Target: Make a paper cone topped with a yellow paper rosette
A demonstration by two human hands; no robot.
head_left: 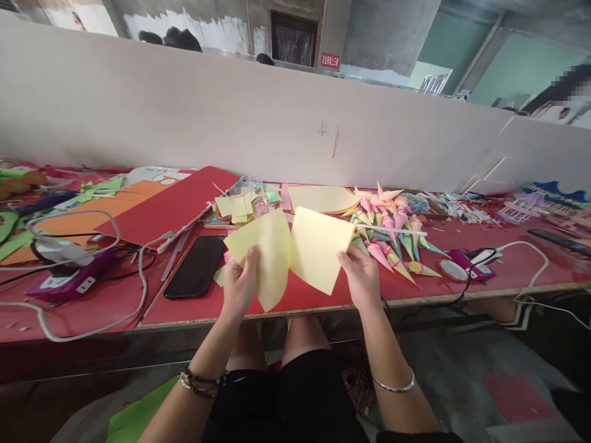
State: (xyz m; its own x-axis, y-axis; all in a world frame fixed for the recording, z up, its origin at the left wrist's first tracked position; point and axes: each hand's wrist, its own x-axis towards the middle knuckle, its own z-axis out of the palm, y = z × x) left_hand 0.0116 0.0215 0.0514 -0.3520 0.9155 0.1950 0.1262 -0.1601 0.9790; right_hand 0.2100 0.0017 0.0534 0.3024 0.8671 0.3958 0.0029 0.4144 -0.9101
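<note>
My left hand (241, 284) pinches a curved piece of pale yellow paper (268, 261) between thumb and fingers. Over on the other side, my right hand (360, 277) grips a flatter piece of yellow paper (318, 249) by its right edge. Both are held up above the front of the red table (295, 298); I cannot tell whether they join where they meet in the middle. Just beyond my right hand lies a pile of folded paper cones (392, 231) in pink, yellow and green. A black phone (196, 267) rests left of my left hand.
Small yellow paper pieces (237, 206) and a larger yellow sheet (323, 198) lie behind. Red card (170, 206) is at left. Purple power strips (69, 277) with white cables flank the work. A pale partition (277, 123) stands along the table's back.
</note>
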